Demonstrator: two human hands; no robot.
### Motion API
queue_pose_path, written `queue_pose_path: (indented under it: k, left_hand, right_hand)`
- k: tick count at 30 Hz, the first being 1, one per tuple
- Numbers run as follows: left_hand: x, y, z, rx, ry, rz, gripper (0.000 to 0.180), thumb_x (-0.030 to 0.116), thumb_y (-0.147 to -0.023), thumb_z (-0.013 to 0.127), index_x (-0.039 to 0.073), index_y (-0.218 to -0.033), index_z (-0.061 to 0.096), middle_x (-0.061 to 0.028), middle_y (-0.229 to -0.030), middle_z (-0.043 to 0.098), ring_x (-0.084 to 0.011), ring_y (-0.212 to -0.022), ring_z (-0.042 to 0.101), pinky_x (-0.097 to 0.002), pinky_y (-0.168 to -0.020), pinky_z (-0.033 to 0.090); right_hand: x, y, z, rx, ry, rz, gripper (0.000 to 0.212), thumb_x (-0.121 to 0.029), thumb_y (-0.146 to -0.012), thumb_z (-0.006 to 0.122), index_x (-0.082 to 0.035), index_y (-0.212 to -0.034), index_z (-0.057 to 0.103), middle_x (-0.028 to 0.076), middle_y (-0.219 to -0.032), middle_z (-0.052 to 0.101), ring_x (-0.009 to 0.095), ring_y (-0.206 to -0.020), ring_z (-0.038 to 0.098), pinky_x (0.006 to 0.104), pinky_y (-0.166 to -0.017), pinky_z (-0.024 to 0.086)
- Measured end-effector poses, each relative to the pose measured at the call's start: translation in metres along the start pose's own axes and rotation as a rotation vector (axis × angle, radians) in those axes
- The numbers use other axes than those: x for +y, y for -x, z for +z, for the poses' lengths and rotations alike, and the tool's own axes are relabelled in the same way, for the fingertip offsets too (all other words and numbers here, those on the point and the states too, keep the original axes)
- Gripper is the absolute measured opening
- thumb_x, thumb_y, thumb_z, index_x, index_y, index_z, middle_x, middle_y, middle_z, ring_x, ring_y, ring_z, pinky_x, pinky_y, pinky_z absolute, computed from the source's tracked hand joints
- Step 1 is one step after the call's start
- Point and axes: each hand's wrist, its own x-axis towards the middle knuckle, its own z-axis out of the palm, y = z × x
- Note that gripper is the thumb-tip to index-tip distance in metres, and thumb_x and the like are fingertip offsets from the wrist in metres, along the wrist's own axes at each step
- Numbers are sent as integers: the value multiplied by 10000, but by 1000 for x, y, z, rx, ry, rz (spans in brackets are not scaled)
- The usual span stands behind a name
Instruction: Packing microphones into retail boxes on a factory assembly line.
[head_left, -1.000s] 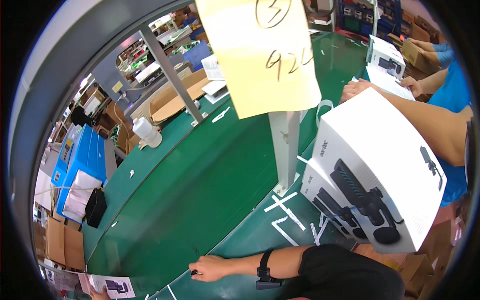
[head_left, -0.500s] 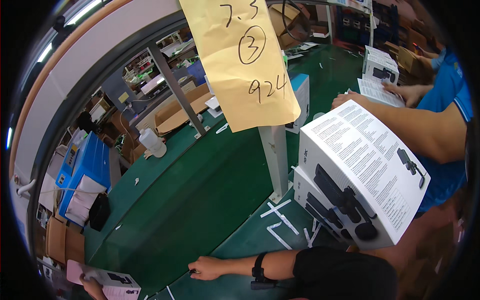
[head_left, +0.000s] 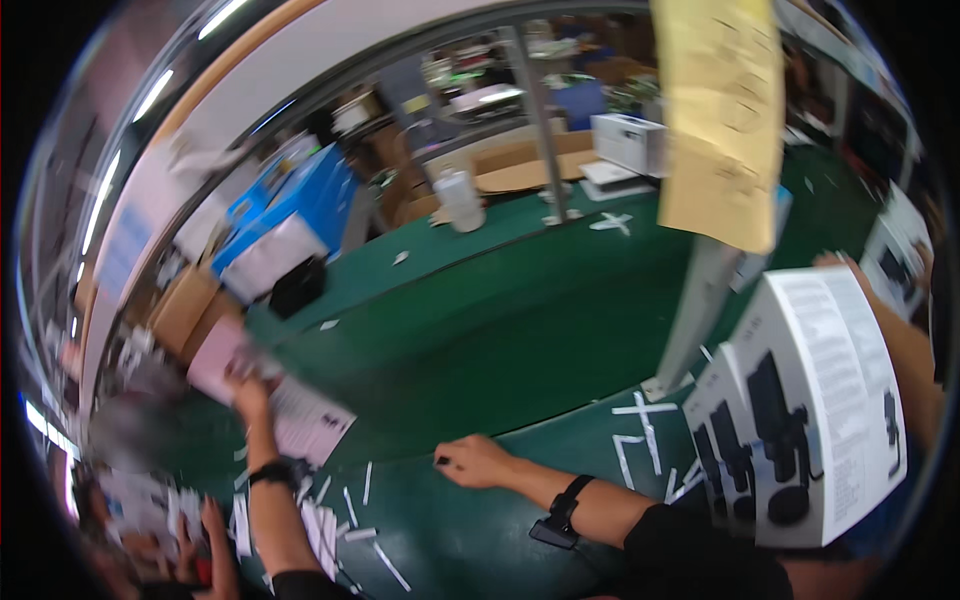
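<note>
My left hand (head_left: 252, 392) grips a flat, pale printed carton (head_left: 312, 424) by its upper part, out over the green bench at the left; motion blurs its fingers. Nearer the middle, my right hand (head_left: 478, 462) is closed just above the bench's near part, with a small dark thing (head_left: 444, 461) showing at its fingertips. What that thing is, I cannot make out. Both my wrists wear black bands. To the right of my right arm stand white printed boxes (head_left: 790, 420) with pictures of a black device, the front one overlapping the others.
Strips of white tape (head_left: 645, 432) stick to the green bench (head_left: 400, 510). A metal post (head_left: 695, 320) with a yellow paper (head_left: 722, 130) rises ahead. Farther off are a white bottle (head_left: 460, 200) and a blue machine (head_left: 290, 215). Other people's arms show at the right and lower left.
My view has swung left, so the post and boxes sit farther right. More of my left arm shows, still with the carton. My right hand stays closed.
</note>
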Motion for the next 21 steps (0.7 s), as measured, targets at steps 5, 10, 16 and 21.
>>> queue_pose_path:
  k: [5, 10, 16, 21]
  left_hand:
    - [217, 134, 195, -281, 494, -304, 707, -75, -796, 454, 28, -1451, 207, -212, -1410, 409, -365, -1230, 510, -476, -814, 590]
    - [295, 153, 204, -224, 384, -174, 487, -2, -818, 550, -32, -1252, 331, -299, -877, 642, -415, -646, 692, -450, -505, 589]
    - [268, 163, 242, -76, 157, 405, 338, 68, -840, 651, 2, -1154, 546, -228, -931, 663, -297, -639, 697, -385, -563, 547]
    - [301, 181, 191, -537, 336, 108, 269, 72, -851, 645, 0, -1099, 567, -172, -881, 676, -247, -781, 703, -349, -642, 527]
  right_hand:
    - [40, 17, -43, 399, 40, 264, 111, -123, -854, 656, -76, -953, 638, 81, -716, 650, 175, -621, 632, 321, -550, 483]
    - [16, -10, -71, 560, 108, 118, 690, -97, -736, 791, -38, -1349, 480, 83, -1110, 627, 79, -526, 430, 235, -482, 384]
    - [-9, -73, -113, 511, 37, 70, 954, -111, -643, 848, -79, -1477, 385, 138, -1422, 470, 67, -535, 412, 220, -481, 385]
    - [11, -61, -123, 414, 136, 48, 913, -155, -577, 891, -114, -1404, 508, 150, -1457, 415, 62, -601, 444, 208, -504, 401]
